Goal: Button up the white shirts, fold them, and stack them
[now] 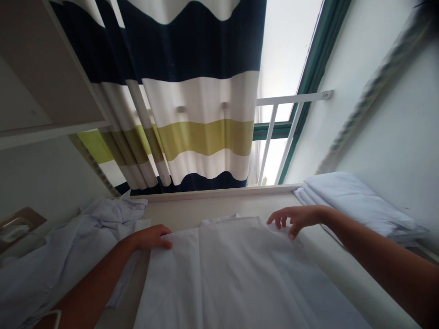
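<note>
Lower centre of the frame: one white cloth (233,274), laid flat on a pale surface (178,208); far edge stepped, one lengthwise crease left of middle, softer wrinkles toward the right.

Left hand (151,237), left of centre: thumb and fingers closed on the cloth's upper left corner. Right hand (300,218), right of centre: fingers curled, thumb apart, touching the upper right corner; whether it grips, cannot tell.

Handling, by judgement: equal outward pull at both corners should ease the wrinkles; the layers along the far edge do not quite meet and merit lining up. Thin fabric, liable to skew if one side is drawn harder.

Edges and room: far side closed by a raised rim (219,193), with a striped curtain (206,100) and white railing (295,98) beyond. Left side crowded by rumpled white fabric (78,242). Right side: folded white fabric (356,198) near the far corner; bare surface between it and the cloth, offering the better sideways clearance.
</note>
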`<state>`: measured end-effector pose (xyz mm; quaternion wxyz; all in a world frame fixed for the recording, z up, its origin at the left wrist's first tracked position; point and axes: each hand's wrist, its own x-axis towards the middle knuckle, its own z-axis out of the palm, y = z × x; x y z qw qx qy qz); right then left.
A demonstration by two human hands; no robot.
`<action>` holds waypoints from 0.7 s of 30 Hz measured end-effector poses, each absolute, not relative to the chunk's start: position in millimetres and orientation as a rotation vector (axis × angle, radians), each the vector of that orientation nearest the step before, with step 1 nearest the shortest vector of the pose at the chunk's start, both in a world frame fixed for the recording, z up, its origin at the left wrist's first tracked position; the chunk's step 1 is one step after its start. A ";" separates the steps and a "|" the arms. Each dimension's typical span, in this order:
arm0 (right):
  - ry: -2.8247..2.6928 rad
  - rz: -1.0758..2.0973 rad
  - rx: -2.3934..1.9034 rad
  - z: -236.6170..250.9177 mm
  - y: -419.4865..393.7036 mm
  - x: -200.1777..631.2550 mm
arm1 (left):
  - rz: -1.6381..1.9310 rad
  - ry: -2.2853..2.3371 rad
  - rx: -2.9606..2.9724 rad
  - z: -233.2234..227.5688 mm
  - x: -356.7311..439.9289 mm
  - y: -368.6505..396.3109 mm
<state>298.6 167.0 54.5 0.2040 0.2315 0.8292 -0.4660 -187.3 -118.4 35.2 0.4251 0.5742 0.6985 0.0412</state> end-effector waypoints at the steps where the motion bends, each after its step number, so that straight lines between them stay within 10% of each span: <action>1: 2.371 -1.247 0.649 50.9 164.6 303.8 | 0.101 1.746 1.444 35.4 -187.1 -118.3; 21: 2.521 -1.423 0.783 48.5 171.5 289.9 | 0.046 1.819 1.492 40.9 -177.4 -116.7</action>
